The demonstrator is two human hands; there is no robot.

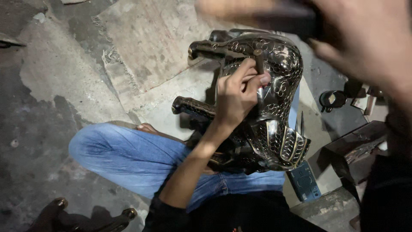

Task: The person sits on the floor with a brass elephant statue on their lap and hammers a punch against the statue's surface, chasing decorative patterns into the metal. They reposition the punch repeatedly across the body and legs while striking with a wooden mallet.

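Punch set on the carved animal, hammer raised

The left hand (238, 96) pinched a punch (259, 60) upright on the dark animal figure (274, 124) across the person's lap; the blurred right hand (365, 38) gripped a hammer (292, 19) above. A glancing blow could bruise fingers or scar the pattern.

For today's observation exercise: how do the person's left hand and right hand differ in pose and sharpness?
The left hand is sharp, low on the dark inlaid animal figure, fingers pinching a thin punch. The right hand is blurred and raised near the camera, gripping a dark tool. Both hands are bare, and both hold tools.
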